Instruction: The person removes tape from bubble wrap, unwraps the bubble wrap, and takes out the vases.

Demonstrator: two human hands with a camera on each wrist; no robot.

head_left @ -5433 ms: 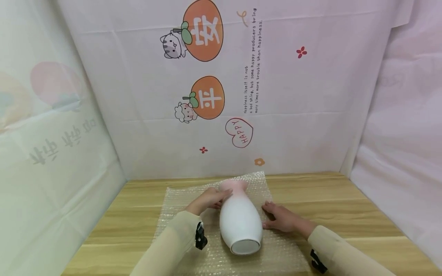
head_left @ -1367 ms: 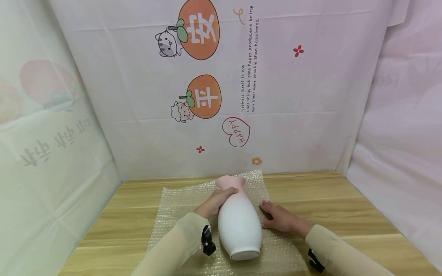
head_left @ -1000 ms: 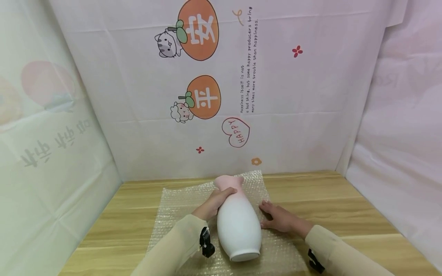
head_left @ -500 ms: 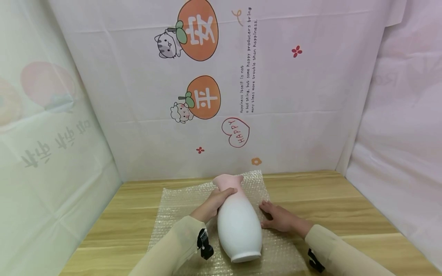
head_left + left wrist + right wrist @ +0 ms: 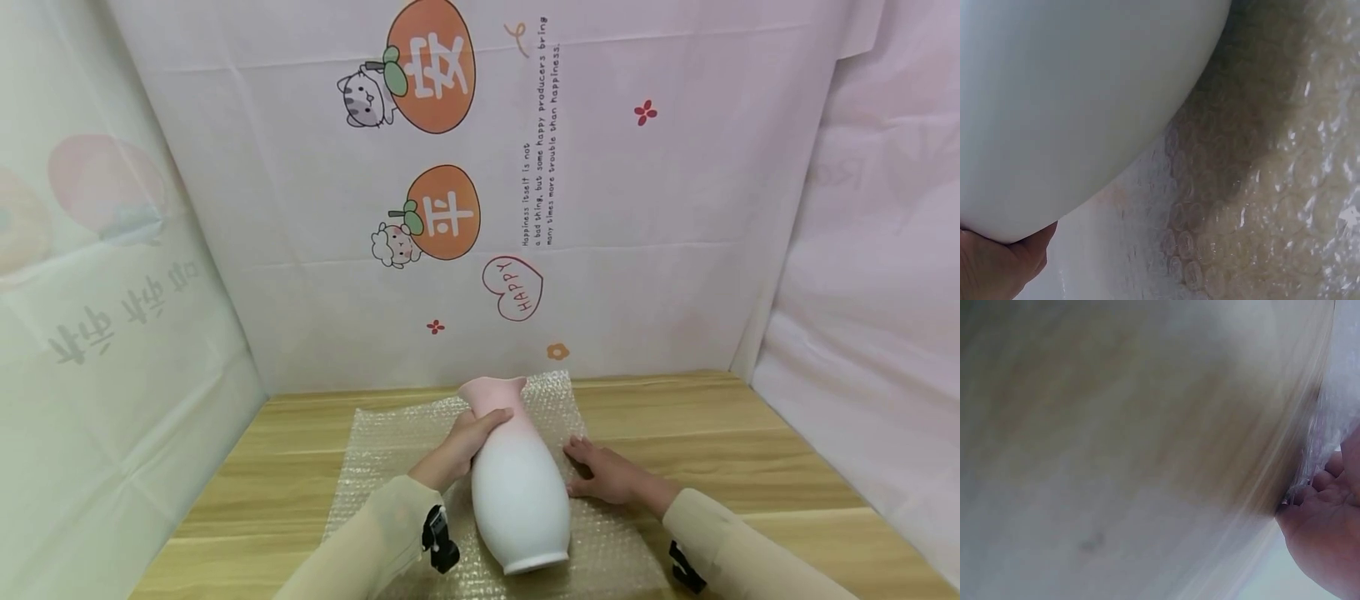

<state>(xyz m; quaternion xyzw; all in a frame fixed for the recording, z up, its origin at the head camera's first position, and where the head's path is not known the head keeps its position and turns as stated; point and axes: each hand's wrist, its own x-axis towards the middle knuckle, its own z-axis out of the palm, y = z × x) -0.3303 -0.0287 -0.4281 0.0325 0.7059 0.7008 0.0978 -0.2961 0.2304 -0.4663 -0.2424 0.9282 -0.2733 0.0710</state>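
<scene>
A vase (image 5: 520, 492), white with a pink neck, is tilted on a sheet of bubble wrap (image 5: 405, 433), its mouth raised away from me and its base toward me. My left hand (image 5: 467, 442) grips it around the neck, thumb on top; the other fingers are hidden. In the left wrist view, the vase's white body (image 5: 1072, 94) fills the upper left above the bubble wrap (image 5: 1272, 175). On the wrap's right side rests my right hand (image 5: 611, 475), fingers extended and thumb apart, just beside the vase. The right wrist view shows that hand (image 5: 1329, 531) touching the wrap's edge.
The wood-grain table (image 5: 697, 442) extends on both sides of the wrap. A white printed cloth (image 5: 637, 208) hangs behind, and similar cloths close in the left and right sides. Black wrist cameras (image 5: 440, 540) sit on both cream sleeves.
The left hand has closed around the vase's neck. The mouth has risen and shifted slightly left, and the base's underside has turned out of sight. The right hand has hardly moved.
</scene>
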